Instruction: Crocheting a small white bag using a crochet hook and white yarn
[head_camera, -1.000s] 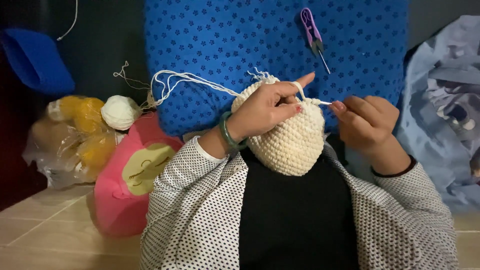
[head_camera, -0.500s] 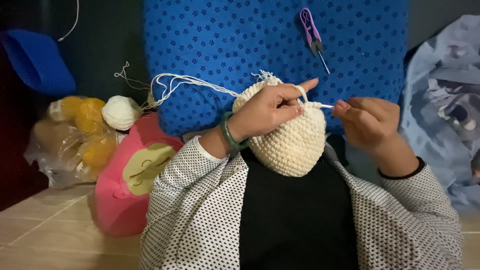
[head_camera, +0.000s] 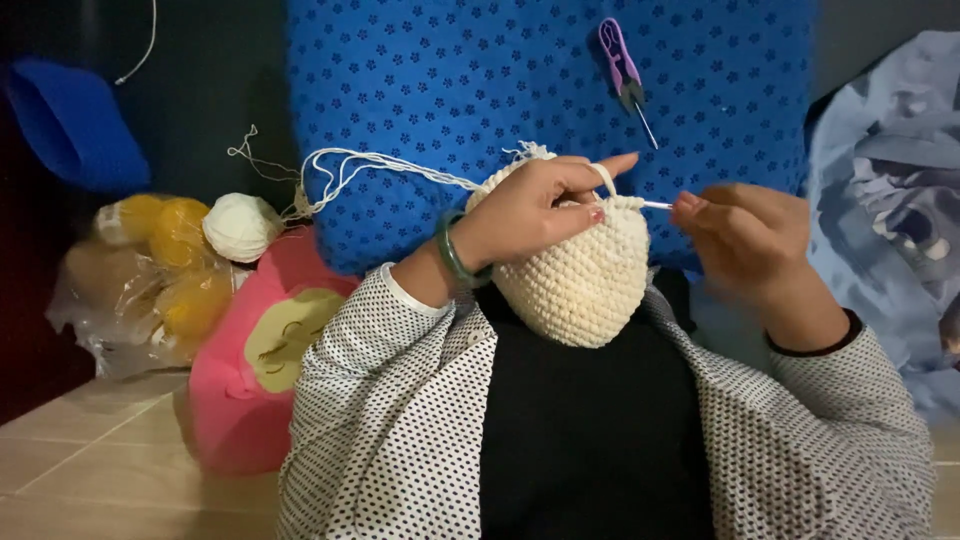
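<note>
A cream crocheted pouch (head_camera: 580, 285) hangs in front of my chest. My left hand (head_camera: 535, 205) grips its upper rim, the index finger stretched out with cream yarn looped over it. My right hand (head_camera: 740, 235) is closed on a thin crochet hook (head_camera: 655, 205) whose tip meets the rim of the pouch. Strands of yarn (head_camera: 380, 168) run left from the pouch toward a cream yarn ball (head_camera: 240, 227). A green bangle (head_camera: 455, 255) sits on my left wrist.
A blue patterned mat (head_camera: 480, 90) lies ahead with purple thread snips (head_camera: 625, 70) on it. At the left are a pink bag (head_camera: 255, 380) and a clear bag of yellow yarn balls (head_camera: 160, 275). Blue-grey cloth (head_camera: 890, 210) is at the right. Tiled floor (head_camera: 90, 460) shows lower left.
My right hand has drawn slightly away to the right with the hook. The left hand keeps its hold on the pouch rim.
</note>
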